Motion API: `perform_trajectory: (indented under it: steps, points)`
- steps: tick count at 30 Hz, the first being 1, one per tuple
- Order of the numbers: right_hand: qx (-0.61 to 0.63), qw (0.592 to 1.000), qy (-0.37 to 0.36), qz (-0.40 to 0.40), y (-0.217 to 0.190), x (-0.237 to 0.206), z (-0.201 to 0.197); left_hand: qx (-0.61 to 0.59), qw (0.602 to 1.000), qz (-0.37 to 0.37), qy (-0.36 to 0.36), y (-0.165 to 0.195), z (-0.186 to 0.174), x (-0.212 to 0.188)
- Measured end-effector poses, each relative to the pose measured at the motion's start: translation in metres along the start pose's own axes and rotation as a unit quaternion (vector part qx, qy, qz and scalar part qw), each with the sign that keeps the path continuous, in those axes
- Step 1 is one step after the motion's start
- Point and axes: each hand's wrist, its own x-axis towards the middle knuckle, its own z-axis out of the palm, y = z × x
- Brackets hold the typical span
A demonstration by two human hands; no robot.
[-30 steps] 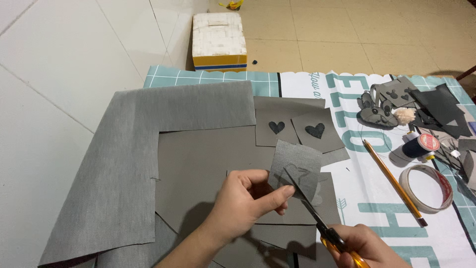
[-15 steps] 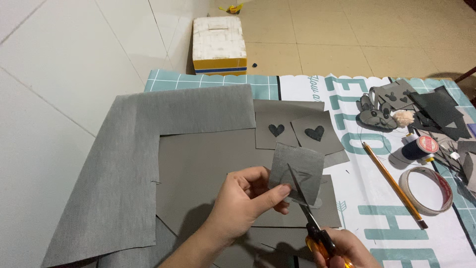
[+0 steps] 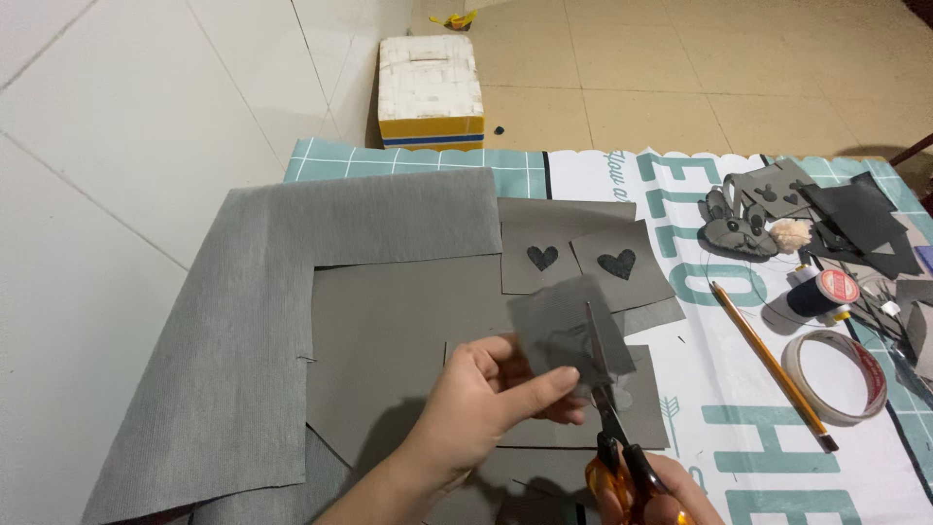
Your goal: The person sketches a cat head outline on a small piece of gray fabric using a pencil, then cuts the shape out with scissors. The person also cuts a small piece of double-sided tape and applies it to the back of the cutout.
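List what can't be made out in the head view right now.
- Right hand: mostly cut off by the bottom edge; grip on the orange-handled scissors unclear.
- Grey fabric piece in the left hand: motion-blurred, cut line unreadable.
- Dark scraps at right: cut off by the frame edge.

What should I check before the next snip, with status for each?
1. Left hand pinches grey piece between thumb and fingers: ok.
2. Scissors blades on the piece: ok.
3. Right hand in the orange handles: ok, partly out of frame.
4. Left fingertips clear of the blades: not ok, thumb tip lies right beside them.
5. Cut line on the piece: cannot tell, image blurred.
6. Heart pieces, pencil and tape roll clear of the cut: ok.
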Motion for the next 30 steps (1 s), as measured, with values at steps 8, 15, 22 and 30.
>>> perform_trajectory:
  steps: [8,15,22,30]
  points:
    - [0.293,0.830,-0.102,0.463,0.021,0.037,-0.016,0.007,0.999,0.035,-0.026,-0.003,-0.001,0.002]
    - [0.236,0.897,-0.164,0.335,-0.031,0.037,-0.013,0.048,0.994,0.088,-0.034,-0.004,-0.002,0.000]
    - [0.169,0.957,-0.207,0.116,-0.038,0.031,-0.039,0.092,0.994,0.054,-0.018,0.001,-0.004,-0.005]
    - [0.191,0.947,-0.182,0.184,-0.023,0.024,-0.015,0.084,0.994,0.069,-0.023,0.001,-0.001,-0.004]
